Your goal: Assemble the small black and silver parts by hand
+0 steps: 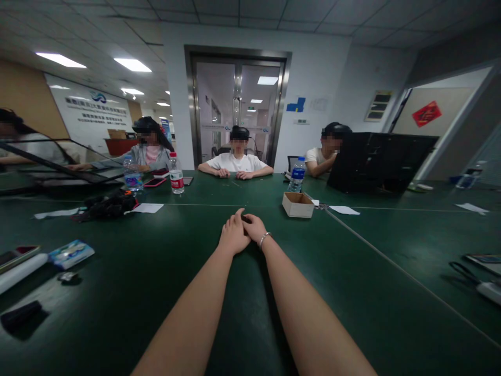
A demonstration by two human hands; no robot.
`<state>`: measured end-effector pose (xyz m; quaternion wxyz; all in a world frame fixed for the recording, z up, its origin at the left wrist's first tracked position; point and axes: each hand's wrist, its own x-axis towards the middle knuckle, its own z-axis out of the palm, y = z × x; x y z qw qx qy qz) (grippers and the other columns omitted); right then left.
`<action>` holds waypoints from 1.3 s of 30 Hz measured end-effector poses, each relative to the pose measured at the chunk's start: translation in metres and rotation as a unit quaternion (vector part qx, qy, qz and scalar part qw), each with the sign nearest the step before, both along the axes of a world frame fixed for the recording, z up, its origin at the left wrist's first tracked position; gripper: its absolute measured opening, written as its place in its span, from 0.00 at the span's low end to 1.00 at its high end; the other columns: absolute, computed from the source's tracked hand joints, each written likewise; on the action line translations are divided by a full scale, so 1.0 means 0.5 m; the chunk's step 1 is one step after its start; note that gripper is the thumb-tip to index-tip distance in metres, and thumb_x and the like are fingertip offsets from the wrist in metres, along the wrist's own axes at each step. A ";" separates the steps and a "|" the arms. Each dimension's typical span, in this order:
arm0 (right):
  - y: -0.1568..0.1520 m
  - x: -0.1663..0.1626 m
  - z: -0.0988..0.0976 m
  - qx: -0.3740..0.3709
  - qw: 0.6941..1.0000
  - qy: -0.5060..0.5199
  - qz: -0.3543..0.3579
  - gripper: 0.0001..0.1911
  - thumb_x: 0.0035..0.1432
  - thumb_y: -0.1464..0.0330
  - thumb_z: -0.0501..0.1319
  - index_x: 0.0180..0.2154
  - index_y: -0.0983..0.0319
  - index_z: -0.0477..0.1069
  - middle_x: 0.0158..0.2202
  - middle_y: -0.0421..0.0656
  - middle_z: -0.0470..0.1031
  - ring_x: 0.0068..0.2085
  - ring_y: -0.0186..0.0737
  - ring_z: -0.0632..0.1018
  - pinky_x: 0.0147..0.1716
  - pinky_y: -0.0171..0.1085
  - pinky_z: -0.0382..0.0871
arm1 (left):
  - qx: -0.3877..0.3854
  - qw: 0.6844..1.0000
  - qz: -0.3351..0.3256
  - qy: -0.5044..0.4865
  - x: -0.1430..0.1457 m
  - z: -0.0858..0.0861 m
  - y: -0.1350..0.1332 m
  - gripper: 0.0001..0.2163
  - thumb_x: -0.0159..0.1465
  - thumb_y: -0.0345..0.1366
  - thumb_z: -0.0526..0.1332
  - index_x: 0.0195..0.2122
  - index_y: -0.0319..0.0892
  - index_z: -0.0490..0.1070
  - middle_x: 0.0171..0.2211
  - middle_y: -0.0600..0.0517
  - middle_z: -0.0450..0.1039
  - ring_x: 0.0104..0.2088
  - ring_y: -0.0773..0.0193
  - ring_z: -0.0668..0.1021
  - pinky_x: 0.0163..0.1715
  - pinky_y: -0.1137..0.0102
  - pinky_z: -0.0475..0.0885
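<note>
My left hand [234,235] and my right hand [255,228] are together on the dark green tabletop, both arms stretched forward. One finger of the left hand points ahead, and its others are bent and close together. Curled fingers of the right hand meet the left hand's inner side. Anything inside either hand is hidden; no object shows between them. A silvery bracelet [265,239] circles my right wrist. Nearest to the hands is a small open cardboard box [298,210], beyond them to the right.
Bottles stand farther back: one red-capped [176,175], one blue-capped [297,175]. A dark tangled bundle [107,205] and a tissue pack [72,254] are left. A black monitor [378,159] stands at right. Several people wearing headsets sit around the green table [156,292].
</note>
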<state>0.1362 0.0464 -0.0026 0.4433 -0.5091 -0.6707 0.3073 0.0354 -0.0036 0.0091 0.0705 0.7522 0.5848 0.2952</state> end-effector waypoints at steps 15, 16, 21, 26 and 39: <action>-0.009 0.012 0.009 -0.133 0.880 0.455 0.017 0.10 0.49 0.64 0.63 0.26 0.62 0.65 0.25 0.40 0.72 0.29 0.34 0.76 0.31 0.34 0.71 | 0.003 0.993 -0.038 -0.115 -0.030 -0.015 0.037 0.22 0.55 0.32 0.60 0.51 0.46 0.57 0.38 0.48 0.73 0.39 0.58 0.75 0.40 0.65 0.67; -0.010 0.012 0.009 -0.124 0.884 0.450 0.007 0.09 0.49 0.65 0.64 0.27 0.62 0.65 0.25 0.40 0.72 0.29 0.34 0.76 0.31 0.34 0.71 | 0.007 0.990 -0.034 -0.140 -0.035 -0.015 0.039 0.22 0.55 0.31 0.60 0.50 0.46 0.58 0.37 0.48 0.73 0.39 0.59 0.75 0.39 0.66 0.68; -0.009 0.005 0.005 -0.077 0.963 0.258 -0.009 0.09 0.45 0.67 0.64 0.31 0.62 0.68 0.24 0.37 0.69 0.21 0.30 0.72 0.22 0.33 0.68 | -0.012 0.945 -0.008 -0.326 -0.060 -0.021 0.058 0.16 0.52 0.29 0.62 0.42 0.41 0.63 0.35 0.48 0.72 0.32 0.64 0.76 0.36 0.68 0.70; -0.007 0.001 -0.008 0.033 0.993 0.095 -0.065 0.18 0.39 0.63 0.66 0.34 0.60 0.64 0.23 0.33 0.64 0.21 0.30 0.67 0.17 0.30 0.63 | 0.010 0.918 -0.022 -0.396 -0.068 -0.025 0.075 0.06 0.52 0.34 0.62 0.32 0.41 0.69 0.32 0.50 0.73 0.34 0.64 0.75 0.39 0.68 0.69; -0.017 0.002 0.005 -0.017 0.996 0.083 -0.013 0.12 0.42 0.69 0.65 0.33 0.61 0.69 0.19 0.32 0.65 0.17 0.27 0.67 0.17 0.29 0.62 | -0.033 0.926 -0.074 -0.368 -0.066 -0.022 0.072 0.10 0.56 0.38 0.56 0.36 0.43 0.73 0.30 0.52 0.73 0.31 0.65 0.73 0.32 0.72 0.67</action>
